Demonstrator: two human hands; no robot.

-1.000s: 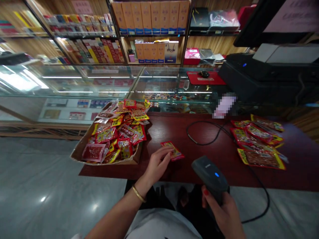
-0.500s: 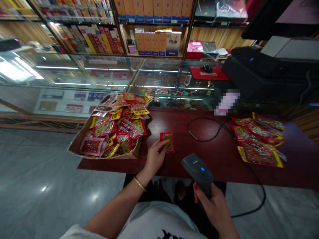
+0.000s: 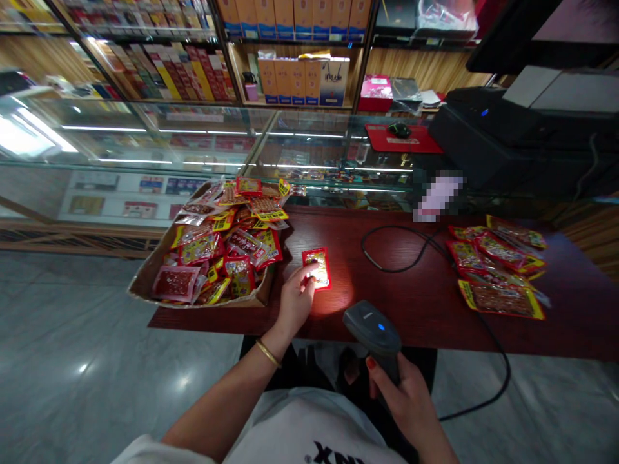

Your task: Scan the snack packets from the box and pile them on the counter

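Note:
My left hand (image 3: 296, 298) pinches the left side of a small red-and-yellow snack packet (image 3: 323, 270) on the dark red wooden table (image 3: 348, 241). Bright light falls on the packet and the wood beside it. A black handheld barcode scanner (image 3: 372, 327) with a lit blue spot is gripped in my right hand (image 3: 403, 393), its head tilted toward the packet. Left of my left hand, an open cardboard box (image 3: 265, 293) is heaped with similar packets (image 3: 200, 248). Several more snack packets (image 3: 503, 298) lie piled at the table's right.
The scanner's black cable (image 3: 387, 269) loops over the table and hangs past its front edge. Behind are a glass display counter (image 3: 193, 145), a red mouse pad (image 3: 420, 143) with a mouse, and a black machine (image 3: 483, 138). A blurred pinkish object (image 3: 438, 195) sits near the counter edge.
The scanner's light has come on over the packet. My left hand and the packet have shifted slightly left and up, and the scanner has moved a little left.

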